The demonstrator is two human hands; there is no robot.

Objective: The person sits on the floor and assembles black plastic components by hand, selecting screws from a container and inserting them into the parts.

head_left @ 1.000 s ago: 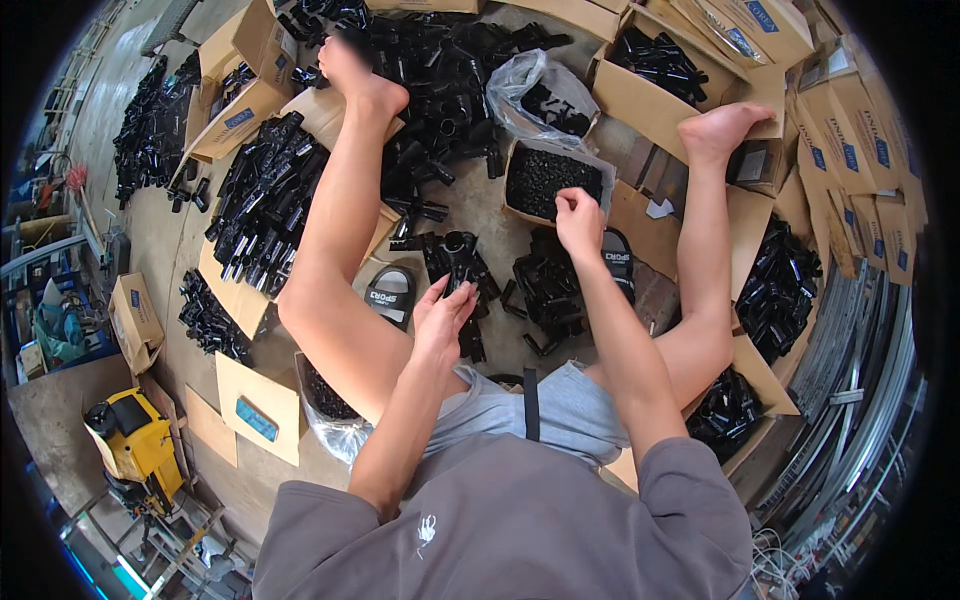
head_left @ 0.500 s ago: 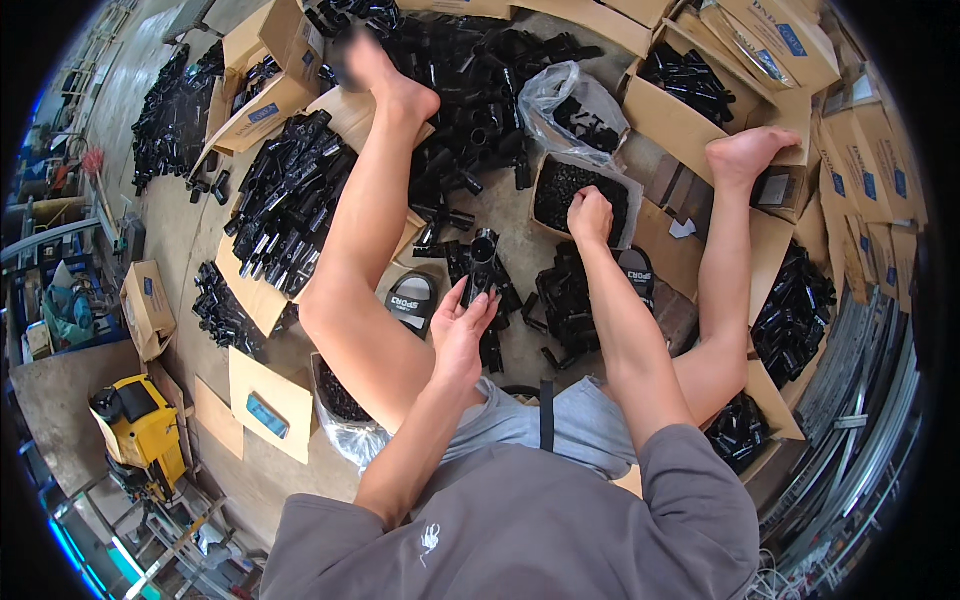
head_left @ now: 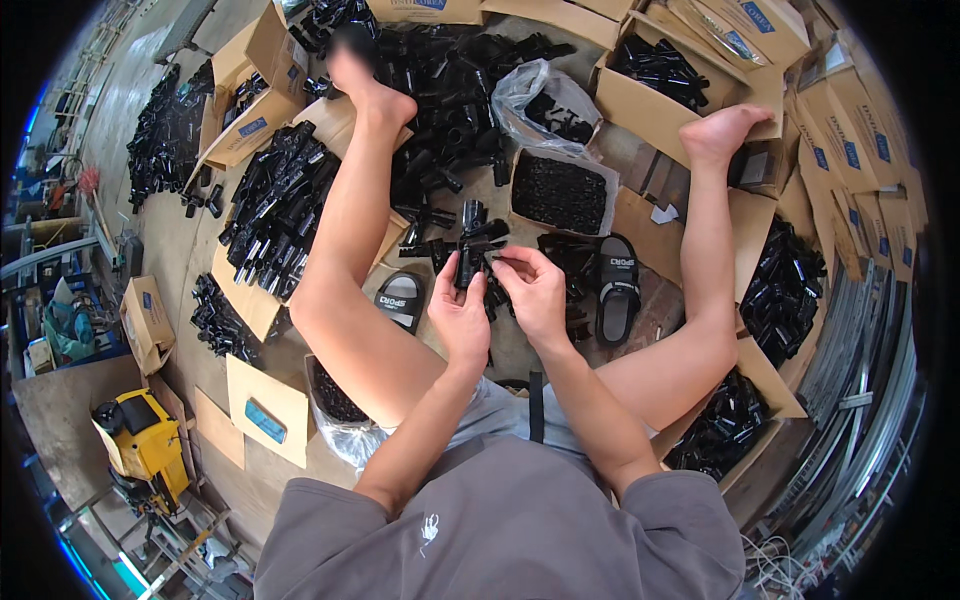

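My left hand point(head_left: 462, 322) is closed round the lower part of a black tubular fitting point(head_left: 472, 240), held upright between my legs. Against the fitting's right side, my right hand point(head_left: 535, 298) has its thumb and fingers pinched together. Whatever is in that pinch is too small or hidden to make out. Just beyond is a carton point(head_left: 612, 205) filled with small black pieces point(head_left: 560, 192). More black fittings point(head_left: 565, 262) lie on the floor behind my right hand.
Heaps of black tubular parts point(head_left: 280, 200) lie on cardboard at the left. A clear plastic bag point(head_left: 512, 105) and an open carton point(head_left: 640, 95) hold more black parts. Black slides point(head_left: 617, 290) rest near my right leg. A yellow machine point(head_left: 145, 440) stands far left; metal lengths point(head_left: 850, 400) lie right.
My right hand has come out of the carton of small black pieces and moved down and left to the fitting. The left hand still grips the fitting, which now stands more upright.
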